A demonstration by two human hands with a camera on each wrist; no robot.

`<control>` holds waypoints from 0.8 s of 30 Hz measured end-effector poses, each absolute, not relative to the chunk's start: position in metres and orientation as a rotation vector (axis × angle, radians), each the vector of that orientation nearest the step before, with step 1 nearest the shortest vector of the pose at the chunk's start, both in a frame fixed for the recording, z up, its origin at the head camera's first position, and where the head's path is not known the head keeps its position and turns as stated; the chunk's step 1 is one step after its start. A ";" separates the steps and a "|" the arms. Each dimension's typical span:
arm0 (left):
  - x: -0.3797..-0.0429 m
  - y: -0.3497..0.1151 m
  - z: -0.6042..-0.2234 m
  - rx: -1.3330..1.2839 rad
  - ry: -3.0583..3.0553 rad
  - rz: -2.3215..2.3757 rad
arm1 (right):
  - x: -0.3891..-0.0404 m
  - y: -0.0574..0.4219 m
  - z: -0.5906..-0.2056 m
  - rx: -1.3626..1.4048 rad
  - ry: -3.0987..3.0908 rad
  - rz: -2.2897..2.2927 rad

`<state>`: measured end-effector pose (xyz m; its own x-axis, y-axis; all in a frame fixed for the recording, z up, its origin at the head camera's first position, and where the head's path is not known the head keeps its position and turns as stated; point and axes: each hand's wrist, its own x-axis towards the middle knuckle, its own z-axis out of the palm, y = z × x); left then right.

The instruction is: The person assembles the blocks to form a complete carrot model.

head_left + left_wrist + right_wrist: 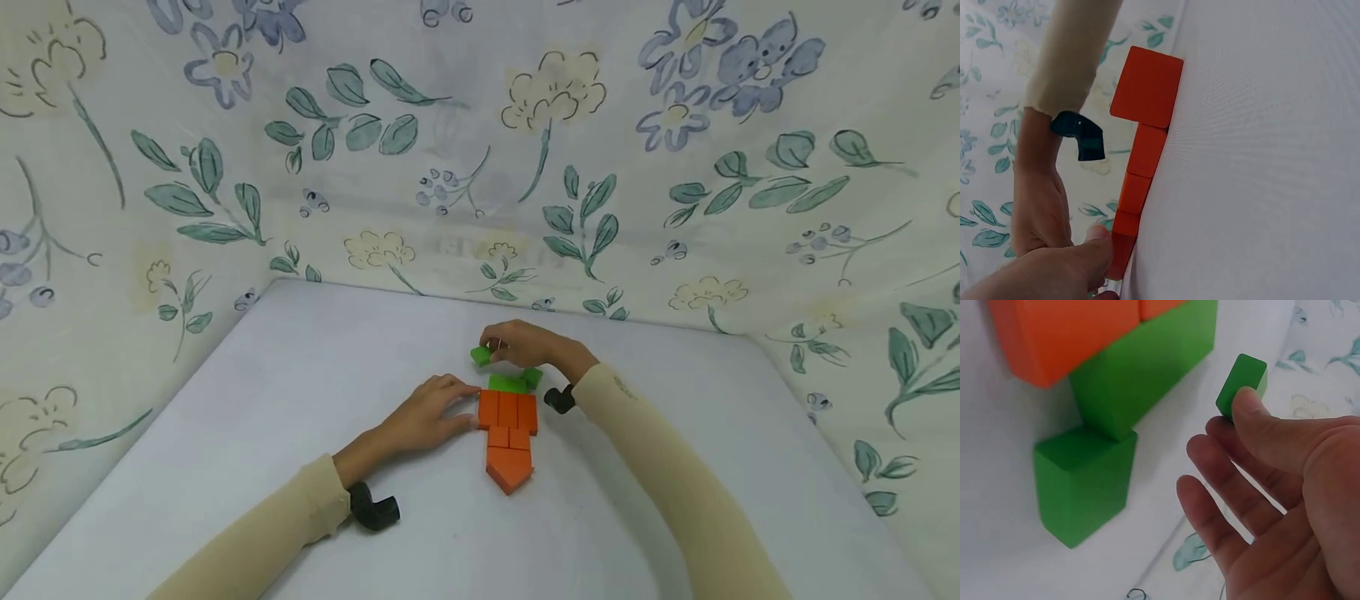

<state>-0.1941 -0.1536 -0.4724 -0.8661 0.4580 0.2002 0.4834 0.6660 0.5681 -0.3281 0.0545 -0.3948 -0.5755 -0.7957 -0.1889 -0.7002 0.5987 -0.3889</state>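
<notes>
Orange blocks stand in a carrot-like figure: a row of three upright blocks (508,412), small blocks (519,437) below it, and a pointed block (509,465) nearest me. A long green block (506,384) lies along the far side of the row. Touching its right end is a small green block (1082,481), set at an angle. My right hand (523,343) pinches another small green block (1241,378) between thumb and index finger, above the surface, its other fingers loosely spread. My left hand (423,417) rests its thumb and index fingertips against the row's left side.
A white tabletop (337,333) carries the blocks. Floral cloth (465,167) hangs behind it and along both sides. Black wrist devices (373,508) sit on both wrists, the right one close to the right edge of the figure.
</notes>
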 end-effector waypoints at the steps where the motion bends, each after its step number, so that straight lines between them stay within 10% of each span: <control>1: -0.194 -0.153 -0.474 -0.782 -2.828 -0.986 | -0.327 0.055 -0.397 -1.212 2.480 -0.387; 24: -0.189 -0.146 -0.470 -0.702 -2.820 -0.990 | -0.322 0.056 -0.406 -1.192 2.467 -0.336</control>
<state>-0.1893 -0.1458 -0.4704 -0.8932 0.3962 0.2127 0.4423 0.6881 0.5753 -0.3215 0.0557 -0.4059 -0.5688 -0.7893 -0.2312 -0.6987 0.6121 -0.3704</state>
